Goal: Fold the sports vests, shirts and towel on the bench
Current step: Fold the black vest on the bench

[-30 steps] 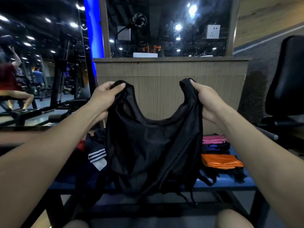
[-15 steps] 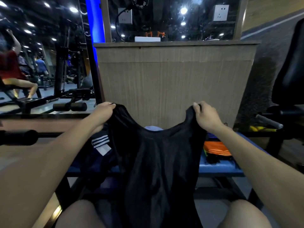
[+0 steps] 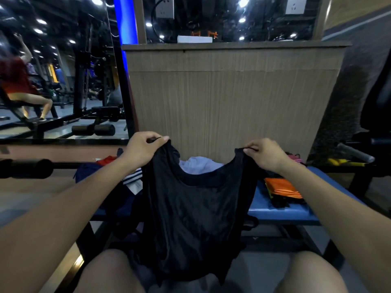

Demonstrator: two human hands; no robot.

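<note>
Gripped at both shoulder straps: black sports vest point(image 3: 194, 212), one strap pinched in the curled fingers of the left hand point(image 3: 140, 150), the other pinched in the right hand point(image 3: 265, 154). Held up and spread wide between the two hands, neckline dipping in a deep curve between them, body hanging down over the front edge of the blue bench point(image 3: 283, 214) and ending low between the person's bare knees. Fabric thin, dark, slightly wrinkled.

On the bench behind the vest, toward its far edge — a rumpled white towel point(image 3: 201, 163), partly hidden by the neckline. Toward the left end of the bench, a heap of unfolded clothes: a dark navy garment point(image 3: 93, 172), a piece with white stripes point(image 3: 132, 178) just beside the vest's left edge, and a bit of red fabric point(image 3: 106, 160) at the far left corner. Toward the right end, a stack of folded items: an orange garment point(image 3: 282, 188) on top of dark ones, and farther back a pink striped piece point(image 3: 295, 157) mostly hidden behind the right wrist.

Beyond the bench, a wooden panel wall point(image 3: 230, 102) with a ledge on top. To the left, a mirror point(image 3: 59, 70) showing gym machines, ceiling lights and a blurred seated person in red. At the far right edge — part of a black padded gym machine point(image 3: 378, 106).
</note>
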